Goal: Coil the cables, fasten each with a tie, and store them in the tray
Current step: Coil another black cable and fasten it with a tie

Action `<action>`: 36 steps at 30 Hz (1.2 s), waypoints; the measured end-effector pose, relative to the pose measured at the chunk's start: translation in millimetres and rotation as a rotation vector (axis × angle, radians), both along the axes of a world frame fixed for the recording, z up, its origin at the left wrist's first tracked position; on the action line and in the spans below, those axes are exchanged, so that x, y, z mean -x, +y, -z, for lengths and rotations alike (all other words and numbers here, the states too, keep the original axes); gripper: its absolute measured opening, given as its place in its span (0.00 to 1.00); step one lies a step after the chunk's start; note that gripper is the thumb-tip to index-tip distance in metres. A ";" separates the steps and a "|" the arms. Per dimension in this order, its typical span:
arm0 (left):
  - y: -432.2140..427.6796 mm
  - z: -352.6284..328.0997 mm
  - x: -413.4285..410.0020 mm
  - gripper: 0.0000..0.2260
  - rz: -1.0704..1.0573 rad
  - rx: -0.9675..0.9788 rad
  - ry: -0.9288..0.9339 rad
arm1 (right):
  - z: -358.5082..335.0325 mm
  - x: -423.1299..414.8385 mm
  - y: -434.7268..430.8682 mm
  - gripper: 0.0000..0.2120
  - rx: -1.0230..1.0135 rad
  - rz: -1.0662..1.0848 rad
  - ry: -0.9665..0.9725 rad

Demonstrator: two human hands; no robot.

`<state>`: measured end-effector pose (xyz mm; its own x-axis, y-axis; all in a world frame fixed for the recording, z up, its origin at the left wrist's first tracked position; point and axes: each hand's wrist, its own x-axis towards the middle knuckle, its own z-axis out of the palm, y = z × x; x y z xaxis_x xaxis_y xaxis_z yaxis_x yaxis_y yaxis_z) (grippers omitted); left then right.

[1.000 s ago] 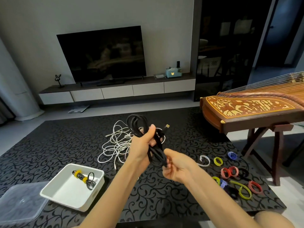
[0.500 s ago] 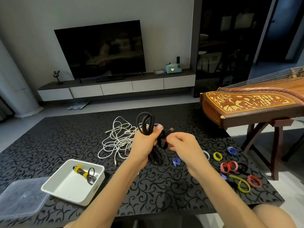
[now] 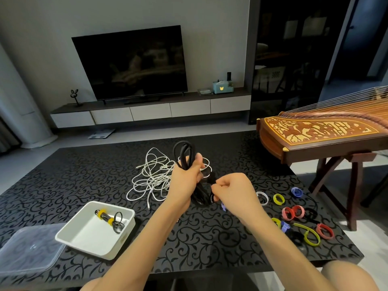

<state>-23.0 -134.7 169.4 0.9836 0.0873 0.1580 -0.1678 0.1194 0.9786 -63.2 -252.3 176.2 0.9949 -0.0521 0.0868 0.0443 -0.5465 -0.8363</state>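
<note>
Right hand (image 3: 233,189) lowered slightly, pinching black cable (image 3: 184,152) | left hand (image 3: 186,181) grips it mid-length, loops above fist

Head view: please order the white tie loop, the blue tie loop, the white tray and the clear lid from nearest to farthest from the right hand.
1. The white tie loop, just right of the right hand.
2. The blue tie loop, farther right.
3. The white tray, to the left.
4. The clear lid, far left.

Black table (image 3: 84,179) with scroll pattern — white tray (image 3: 126,234), white cable (image 3: 153,179), black cable (image 3: 184,152) — yellow, red, blue ties (image 3: 279,199).
</note>
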 end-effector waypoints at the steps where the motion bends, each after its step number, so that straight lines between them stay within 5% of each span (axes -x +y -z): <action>1: 0.9 -1.2 -0.4 0.14 -0.009 0.008 -0.009 | -1.5 0.8 -1.9 0.13 -0.137 -0.014 0.097; 8: -5.9 -4.8 3.7 0.17 -0.126 0.153 -0.227 | -12.1 8.3 -3.6 0.11 -1.334 -0.136 0.745; 12: -11.4 -8.6 9.7 0.15 -0.107 0.258 -0.229 | -6.0 21.4 19.6 0.07 -1.561 -0.284 0.752; 16: -11.0 -19.3 6.6 0.14 -0.004 0.619 -0.137 | 10.8 24.5 25.4 0.12 -1.164 -0.239 0.418; 19: -8.7 -22.0 6.1 0.15 0.065 0.755 -0.068 | 19.2 22.8 25.8 0.06 -0.890 -0.201 0.112; 23: -9.3 -27.0 6.4 0.20 0.092 0.927 0.026 | 22.2 19.5 26.2 0.12 -0.654 -0.148 -0.120; 32: -10.1 -37.4 14.2 0.15 0.047 0.858 0.149 | 23.4 18.7 23.3 0.31 -0.697 -0.111 -0.242; 36: -13.1 -43.2 19.9 0.15 0.031 0.797 0.203 | 19.8 22.6 21.4 0.24 -0.517 -0.190 -0.476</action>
<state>-43.0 -147.8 212.6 0.9902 0.0702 -0.1211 0.0183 0.7927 0.6093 -85.8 -230.9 156.4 0.8512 -0.0339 0.5238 0.5229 -0.0333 -0.8518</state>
